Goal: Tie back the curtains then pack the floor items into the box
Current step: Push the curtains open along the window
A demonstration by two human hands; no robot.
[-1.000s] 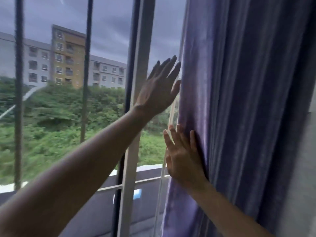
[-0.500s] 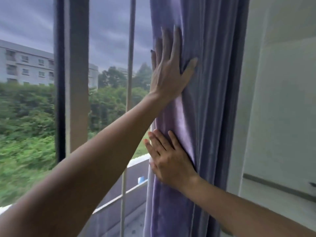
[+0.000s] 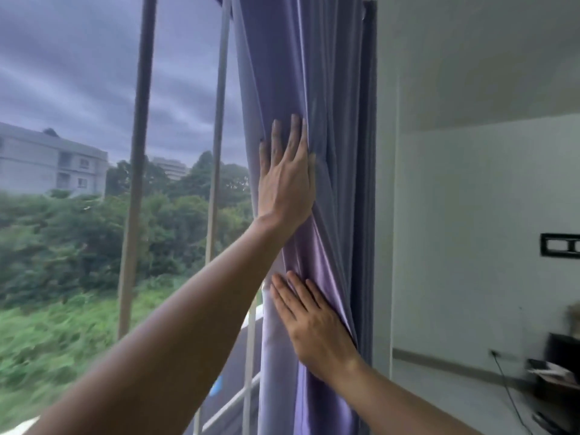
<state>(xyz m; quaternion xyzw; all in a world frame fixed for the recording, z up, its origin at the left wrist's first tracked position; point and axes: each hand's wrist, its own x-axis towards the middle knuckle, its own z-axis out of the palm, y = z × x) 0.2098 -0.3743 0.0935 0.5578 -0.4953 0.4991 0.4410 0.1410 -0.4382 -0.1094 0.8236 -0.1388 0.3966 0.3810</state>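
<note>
pressing flat against the purple curtain (image 3: 301, 73), both hands work from its window-side edge in the head view. the left hand (image 3: 287, 180) is higher, fingers straight and spread on the folds, the thumb side sunk into a crease; whether it pinches any cloth there, i cannot tell. the right hand (image 3: 314, 328) lies lower, palm flat, fingers straight and together, holding nothing. the curtain hangs as a tall upright bundle, its long axis vertical, bunched against the dark window frame (image 3: 367, 152) at the corner where the white wall (image 3: 470, 215) starts. the gathered cloth lies to the right of both palms, so any further gathering probably has to push that way, and the frame just beyond leaves little room. the right hand is the nearer one to the middle height where a tie would likely go. no tie-back shows, nor the box or floor items. left of the hands stand pale window bars (image 3: 219, 120) and greenery outside. a black wall plate (image 3: 560, 244) and dark furniture (image 3: 561, 350) sit well apart at right, not in the way.
</note>
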